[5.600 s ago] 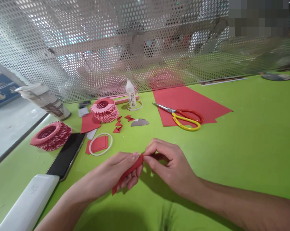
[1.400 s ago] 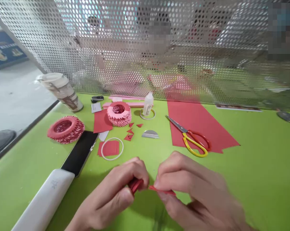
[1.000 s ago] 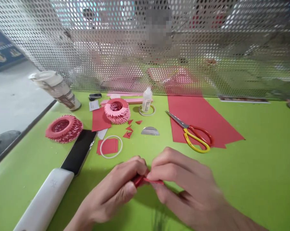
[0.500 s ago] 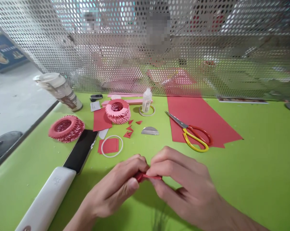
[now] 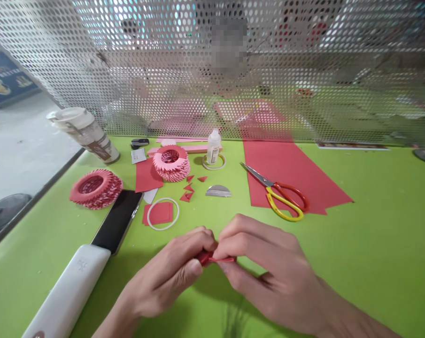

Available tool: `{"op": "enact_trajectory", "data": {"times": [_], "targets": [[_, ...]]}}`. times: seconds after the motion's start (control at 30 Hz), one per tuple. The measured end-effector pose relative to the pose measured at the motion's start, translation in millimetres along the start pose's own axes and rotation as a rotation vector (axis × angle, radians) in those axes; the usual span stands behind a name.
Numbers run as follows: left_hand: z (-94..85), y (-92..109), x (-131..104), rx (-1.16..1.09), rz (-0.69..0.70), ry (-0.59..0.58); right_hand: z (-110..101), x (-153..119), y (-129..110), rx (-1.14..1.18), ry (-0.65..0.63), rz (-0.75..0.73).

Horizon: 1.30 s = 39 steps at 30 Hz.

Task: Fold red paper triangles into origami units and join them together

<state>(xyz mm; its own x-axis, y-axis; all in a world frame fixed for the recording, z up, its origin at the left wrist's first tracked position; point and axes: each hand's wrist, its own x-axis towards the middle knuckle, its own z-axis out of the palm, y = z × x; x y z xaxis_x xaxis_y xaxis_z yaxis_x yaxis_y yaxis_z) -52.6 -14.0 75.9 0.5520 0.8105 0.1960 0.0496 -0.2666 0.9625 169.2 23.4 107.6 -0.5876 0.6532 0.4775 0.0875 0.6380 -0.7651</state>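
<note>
Both my hands pinch a small folded piece of red paper [image 5: 223, 259] just above the green table. My left hand [image 5: 173, 265] grips its left end between thumb and fingers. From the right, my right hand [image 5: 265, 267] presses the other end, and the fingertips of the two hands nearly meet. Much of the paper is hidden by the fingers. Beyond the hands lie several small red folded triangles [image 5: 187, 196], a silver half-round piece [image 5: 218, 191] and a white ring [image 5: 178, 213] resting on red paper squares [image 5: 161, 213].
A pink folded-paper ring [image 5: 172, 163] and a redder one [image 5: 96, 188] stand at left, near a phone [image 5: 119, 220] and a white power bank [image 5: 71, 286]. A glue bottle [image 5: 214, 146], scissors [image 5: 279, 192] on red paper [image 5: 297, 173], a cup [image 5: 88, 134] and a perforated screen [image 5: 184, 70] lie beyond.
The hands keep nearly the same pinch on the folded paper, with only a very slight shift of the fingers. The whole view has moved a little; the table items lie as before.
</note>
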Motion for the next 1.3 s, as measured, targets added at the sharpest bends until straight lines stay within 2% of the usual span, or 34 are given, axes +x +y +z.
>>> {"op": "enact_trajectory", "data": {"times": [0.3, 0.5, 0.7, 1.0, 1.1, 1.17, 1.23, 1.3], "targets": [[-1.1, -1, 0, 0.057, -0.005, 0.005, -3, 2, -2, -0.121, -0.039, -0.05], [0.5, 7, 3, 0.158, -0.051, 0.056, -8, 1, -4, -0.359, -0.123, -0.091], [2.0, 13, 3, 0.137, -0.133, 0.104, -14, 4, -4, -0.212, -0.074, -0.027], [6.7, 9, 0, 0.124, -0.222, 0.113, -4, -1, 1, -0.34, -0.143, -0.06], [4.4, 8, -3, 0.029, -0.298, 0.115, -6, 5, 13, -0.198, -0.108, -0.03], [0.7, 7, -5, -0.139, -0.343, 0.059, -4, 14, 30, -0.123, -0.053, 0.084], [-2.9, 6, -7, -0.352, -0.357, -0.052, 4, 25, 51, -0.192, 0.021, 0.188], [-4.9, 2, -8, -0.509, -0.357, -0.152, 19, 38, 73, -0.346, -0.081, 0.213]]}}
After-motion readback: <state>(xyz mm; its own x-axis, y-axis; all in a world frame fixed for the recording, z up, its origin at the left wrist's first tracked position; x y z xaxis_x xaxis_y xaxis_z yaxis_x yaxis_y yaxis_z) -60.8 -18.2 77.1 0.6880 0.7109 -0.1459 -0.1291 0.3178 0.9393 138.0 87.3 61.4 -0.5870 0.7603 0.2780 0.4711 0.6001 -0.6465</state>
